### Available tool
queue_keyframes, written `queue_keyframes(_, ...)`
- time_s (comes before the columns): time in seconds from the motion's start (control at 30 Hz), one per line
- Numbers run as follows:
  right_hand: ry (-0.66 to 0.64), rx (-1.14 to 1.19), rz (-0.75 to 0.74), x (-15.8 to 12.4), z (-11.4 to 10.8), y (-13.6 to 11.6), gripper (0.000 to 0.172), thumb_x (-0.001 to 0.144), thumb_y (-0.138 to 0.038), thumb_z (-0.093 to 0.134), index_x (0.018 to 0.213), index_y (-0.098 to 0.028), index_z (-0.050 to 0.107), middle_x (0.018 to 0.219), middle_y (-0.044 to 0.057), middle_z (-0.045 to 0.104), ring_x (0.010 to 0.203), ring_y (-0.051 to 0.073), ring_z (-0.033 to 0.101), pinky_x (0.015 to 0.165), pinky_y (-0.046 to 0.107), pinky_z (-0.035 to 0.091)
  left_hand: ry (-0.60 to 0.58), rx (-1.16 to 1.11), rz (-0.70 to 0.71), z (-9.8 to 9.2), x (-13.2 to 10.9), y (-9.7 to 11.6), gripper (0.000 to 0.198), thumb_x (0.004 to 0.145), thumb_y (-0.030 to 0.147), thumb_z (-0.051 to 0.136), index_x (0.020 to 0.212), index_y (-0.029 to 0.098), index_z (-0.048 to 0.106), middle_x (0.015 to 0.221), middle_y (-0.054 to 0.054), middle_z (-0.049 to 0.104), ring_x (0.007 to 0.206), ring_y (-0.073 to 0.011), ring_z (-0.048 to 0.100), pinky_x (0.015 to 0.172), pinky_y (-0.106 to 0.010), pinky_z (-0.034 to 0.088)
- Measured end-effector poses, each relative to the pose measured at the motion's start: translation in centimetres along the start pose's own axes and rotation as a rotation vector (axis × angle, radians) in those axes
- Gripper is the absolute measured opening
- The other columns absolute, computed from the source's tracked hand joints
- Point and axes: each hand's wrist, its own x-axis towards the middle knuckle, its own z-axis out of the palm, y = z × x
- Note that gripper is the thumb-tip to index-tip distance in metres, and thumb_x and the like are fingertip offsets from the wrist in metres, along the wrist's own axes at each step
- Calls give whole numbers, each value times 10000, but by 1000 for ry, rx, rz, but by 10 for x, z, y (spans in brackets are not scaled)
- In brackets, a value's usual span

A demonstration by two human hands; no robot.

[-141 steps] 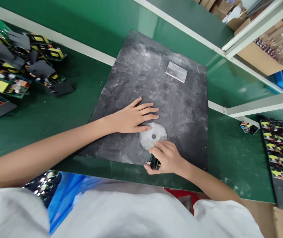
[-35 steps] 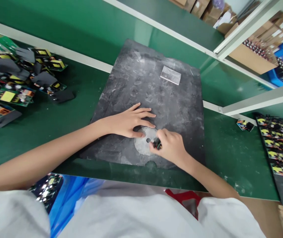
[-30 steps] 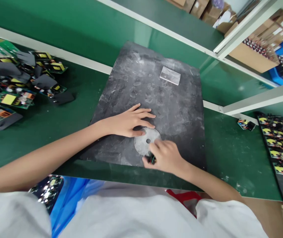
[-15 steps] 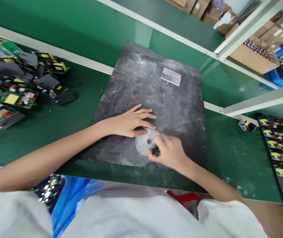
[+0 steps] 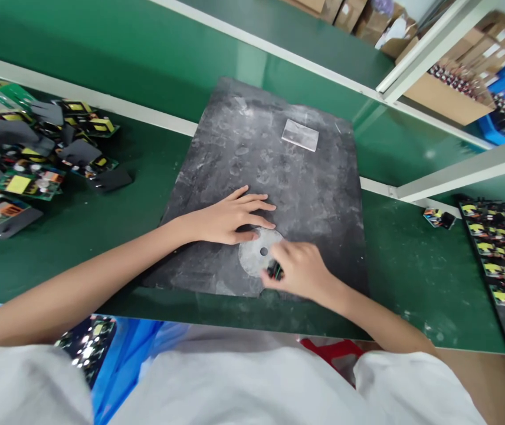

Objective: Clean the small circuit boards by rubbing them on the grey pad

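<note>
My left hand (image 5: 235, 218) lies flat with fingers spread on a worn black mat (image 5: 252, 159). Its thumb and forefinger touch the upper left edge of a round grey disc (image 5: 250, 255), which has a dark hole near its middle. Over the disc's lower right side, my right hand (image 5: 299, 268) is closed on a small dark circuit board (image 5: 275, 270). Bits of green and red show on the board. The fingers hide most of it, and the hand is slightly blurred.
A flat grey rectangular plate (image 5: 300, 135) lies on the mat's far part. Circuit boards (image 5: 31, 177) are heaped at left. Rows of boards (image 5: 494, 248) fill a black tray at right, beside a single board (image 5: 439, 218). Blue bins (image 5: 124, 348) stand below the front edge.
The whole view has shifted slightly. My left hand keeps its place on the disc, and my right hand still holds the small board over the disc's edge.
</note>
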Motion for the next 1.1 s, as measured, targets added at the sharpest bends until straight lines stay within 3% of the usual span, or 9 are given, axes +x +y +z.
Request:
queue_keyframes(0.1,10,-44,107,1,1,4,243,820,-411,490,755,-179,521,587,-16,531,471,106,455,485,244,224,-8,9,-6,-1,1,1,373,949,301,534,1321,322,556,1524,-38,377,1465,-276,211,1172,-588,43)
queue_keyframes(0.27,-23,22,-76,-2,0,-2,241,807,-426,487,771,-190,523,589,-21,517,477,112,453,495,248,241,-15,0,-12,-3,1,2,366,948,297,537,1312,317,566,1526,-35,374,1465,-279,210,1175,-585,43)
queue_keyframes(0.43,20,-95,88,2,1,9,243,835,-405,477,749,-181,509,579,-16,510,470,107,445,483,245,230,-18,5,-18,-3,1,2,378,945,297,541,1322,319,557,1526,-37,374,1466,-282,206,1173,-589,42)
queue_keyframes(0.6,-26,10,-99,-3,-1,-3,252,812,-430,471,775,-189,534,589,-19,509,477,117,456,486,249,244,-24,9,-16,-4,2,2,373,949,297,536,1321,320,557,1528,-33,370,1467,-270,207,1177,-578,40)
queue_keyframes(0.77,5,-47,101,0,1,2,256,833,-416,484,774,-172,537,589,-12,526,471,113,462,471,246,222,-14,19,-19,-3,2,1,373,944,301,542,1316,319,561,1521,-36,382,1464,-275,212,1176,-578,44)
queue_keyframes(0.93,-92,53,-34,-2,0,-1,255,825,-433,483,805,-184,533,611,-17,523,481,109,448,489,247,228,-30,16,-24,-4,2,2,370,944,292,542,1312,325,563,1525,-28,377,1464,-269,214,1179,-568,37)
queue_keyframes(1.1,-77,-14,124,0,-2,2,236,828,-404,491,816,-174,541,611,-11,534,490,113,461,489,250,216,-15,8,-27,-3,2,3,373,939,296,545,1311,317,567,1521,-32,383,1461,-282,219,1178,-574,37)
